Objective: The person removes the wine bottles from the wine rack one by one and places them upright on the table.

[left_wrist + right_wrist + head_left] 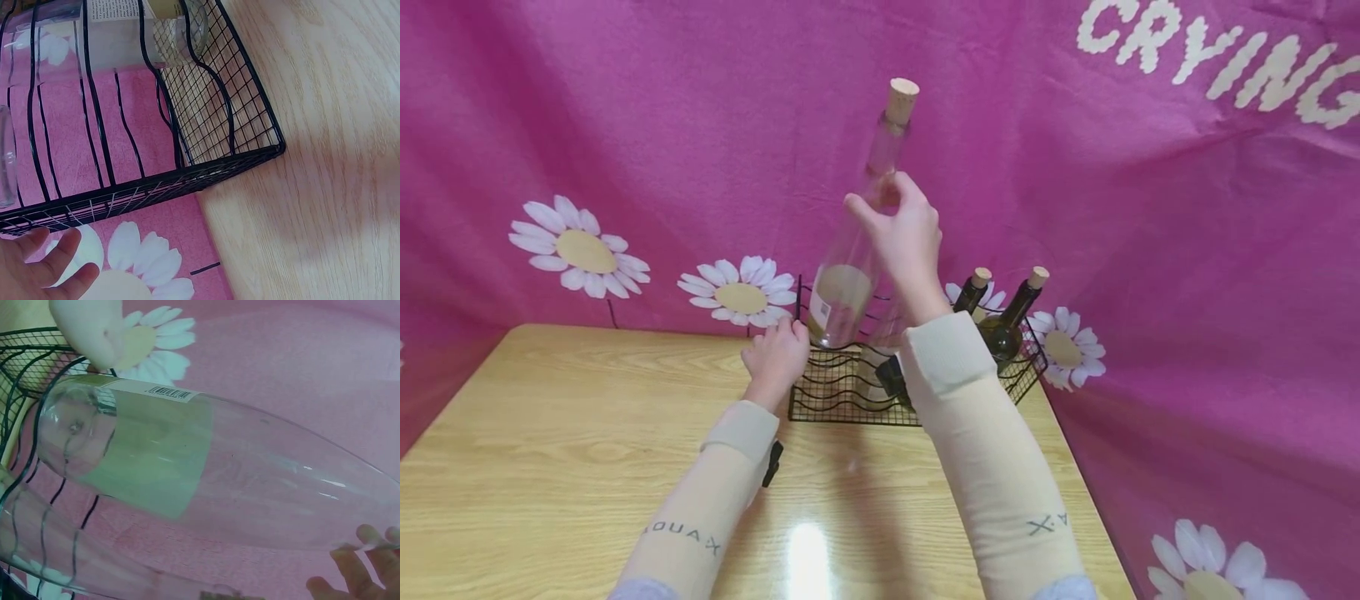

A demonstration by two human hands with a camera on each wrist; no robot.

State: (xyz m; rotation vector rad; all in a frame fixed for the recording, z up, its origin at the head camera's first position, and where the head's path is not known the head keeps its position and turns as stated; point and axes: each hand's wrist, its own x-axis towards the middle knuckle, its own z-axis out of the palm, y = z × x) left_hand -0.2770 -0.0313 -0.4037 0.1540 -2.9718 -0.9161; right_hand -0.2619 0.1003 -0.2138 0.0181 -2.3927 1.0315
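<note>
With fingers of the right hand curled round its upper part, holding a clear bottle tilted, cork uppermost, its base at the left end of a wire rack, seen from the head. At the rack's left end too, reaching with the left hand; at its right end, showing two dark bottles, corked. From the left wrist, showing loosely spread left fingers beside the rack's frame and another clear bottle lying across its wires. From the right wrist, showing the held base close against the rack's wavy wires.
</note>
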